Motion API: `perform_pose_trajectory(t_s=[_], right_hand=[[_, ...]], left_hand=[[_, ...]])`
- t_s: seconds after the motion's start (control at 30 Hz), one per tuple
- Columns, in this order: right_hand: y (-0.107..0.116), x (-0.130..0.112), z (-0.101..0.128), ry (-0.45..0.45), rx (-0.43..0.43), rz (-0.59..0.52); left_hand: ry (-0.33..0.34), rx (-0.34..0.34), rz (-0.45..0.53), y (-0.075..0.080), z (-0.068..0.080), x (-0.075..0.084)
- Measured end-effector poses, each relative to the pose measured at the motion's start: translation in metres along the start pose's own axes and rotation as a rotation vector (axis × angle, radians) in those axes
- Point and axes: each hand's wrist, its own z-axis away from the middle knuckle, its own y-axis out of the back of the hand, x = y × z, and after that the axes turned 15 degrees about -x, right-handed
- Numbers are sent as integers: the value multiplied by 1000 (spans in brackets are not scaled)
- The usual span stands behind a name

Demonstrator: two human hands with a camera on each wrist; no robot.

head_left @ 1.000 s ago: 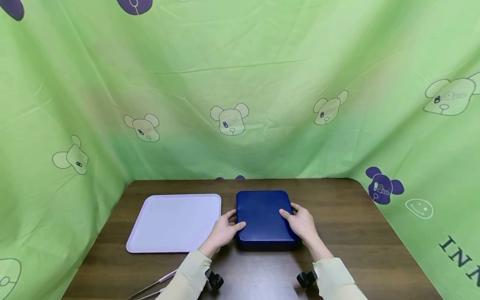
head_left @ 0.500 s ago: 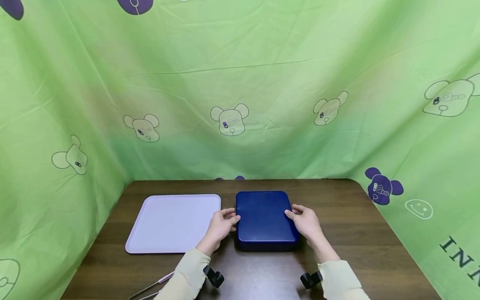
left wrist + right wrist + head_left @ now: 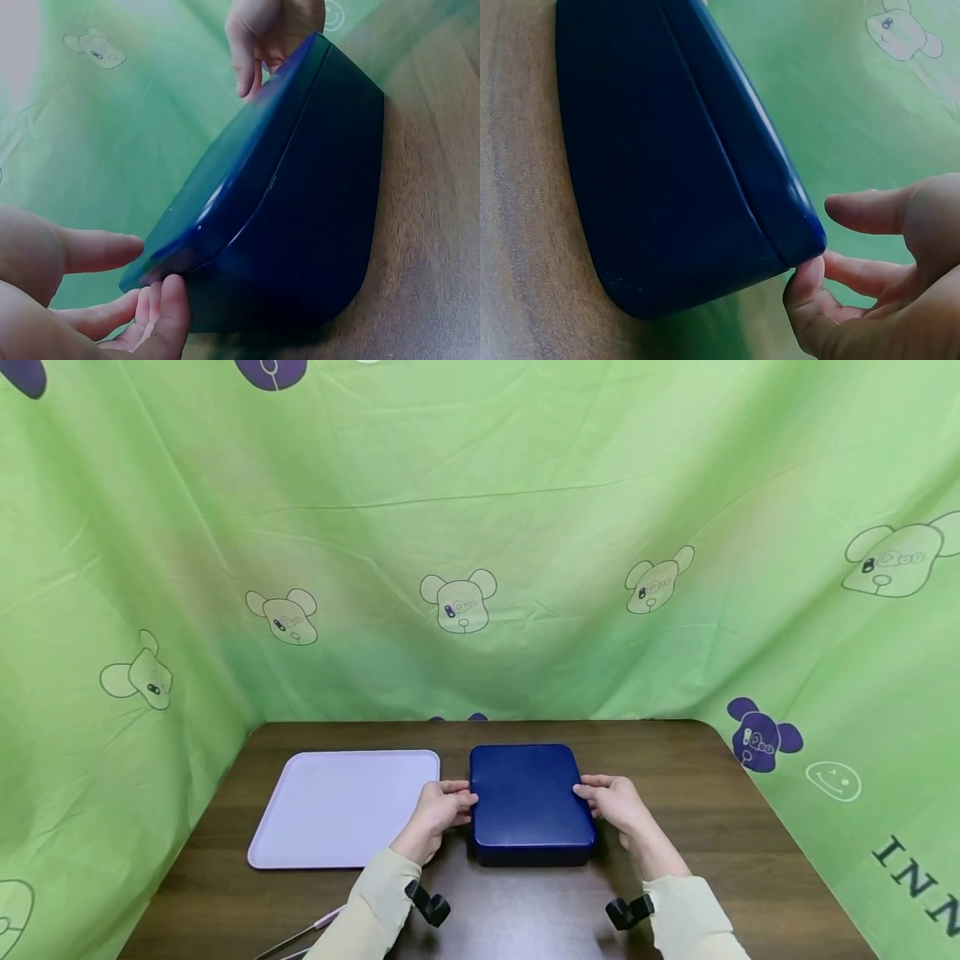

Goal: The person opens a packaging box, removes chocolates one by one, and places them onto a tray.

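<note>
Blue box [image 3: 529, 803] with lid on, flat on dark wood counter [image 3: 712, 827], near the middle, just right of pale lilac tray [image 3: 341, 808]. Narrow gap of counter between box and tray. Seam between lid and base plain in both wrist views [image 3: 300, 150] [image 3: 712, 142].

Left hand [image 3: 438, 810] at box's left edge, fingers curled, fingertips [image 3: 169, 296] touching the lid's rim at the near left corner; thumb held out above, apart from the lid. Left grip: a light pinch at the lid edge, not a full wrap.

Right hand [image 3: 617, 802] at box's right edge, mirrored. Fingertip [image 3: 806, 281] pressed up against the underside of the lid's lip at the corner, thumb hovering clear above. Right grip: fingers hooked on the lid rim, thumb not touching. Same hand visible at top of left wrist view [image 3: 266, 37], fingers down over the far edge of the lid.

Cream sleeves [image 3: 375, 910] on both forearms, black camera mounts [image 3: 427, 903] at the wrists. Thin pink-tipped metal tongs [image 3: 300, 937] at the counter's front left edge, well apart from the box. Green curtain [image 3: 480, 527] with cartoon bear heads behind and on both sides.
</note>
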Motion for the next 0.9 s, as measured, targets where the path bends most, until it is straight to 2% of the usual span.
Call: perform_pose_trajectory(t_s=[0.4,0.67,0.9], right_hand=[[8,-3,7,6,-88,-123],[7,-4,6,5,-95,-147],[6,-1,3,-6,-93,-158]], left_hand=[[8,0,31,2,0,0],[18,20,36,1,0,0],[19,11,44,1,0,0]])
